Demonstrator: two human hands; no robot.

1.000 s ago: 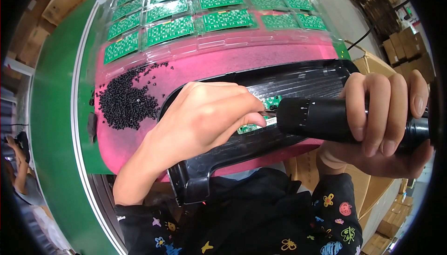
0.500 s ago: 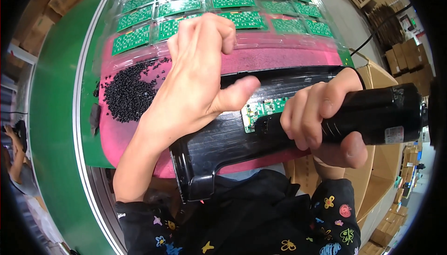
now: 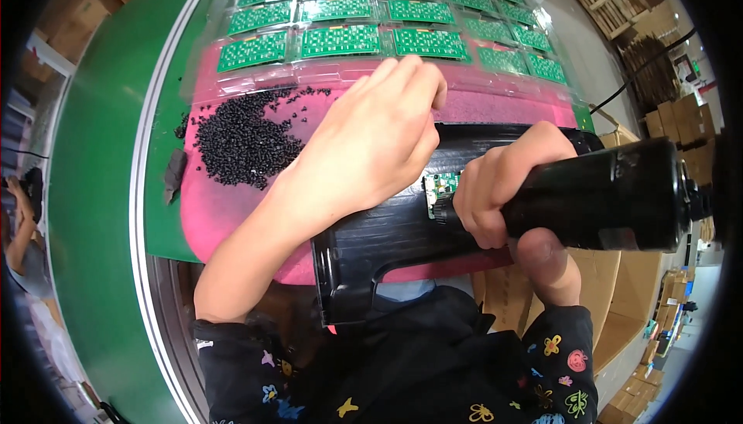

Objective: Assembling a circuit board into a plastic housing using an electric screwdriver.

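My right hand (image 3: 503,188) grips a black electric screwdriver (image 3: 600,199), tilted so its tip points down and left at a green circuit board (image 3: 433,185). That board sits inside a black plastic housing (image 3: 371,242), and the driver and hand cover most of it. Whether the tip touches a screw is hidden. Above the housing's left part hovers my left hand (image 3: 387,133), its fingers curled and closed with the thumb hidden. What it holds, if anything, cannot be made out. Left of it lies a heap of small black screws (image 3: 240,141).
A pink mat (image 3: 213,226) lies under the housing and screws. Clear trays with several green boards (image 3: 340,40) stand at the far side. A dark scrap (image 3: 175,175) lies at the left edge. Cardboard (image 3: 619,292) stands to the right; a cable (image 3: 646,72) runs at upper right.
My left hand has turned and its thumb has gone out of sight behind the curled fingers. The screwdriver's rear has swung slightly nearer. The whole view has shifted a little.
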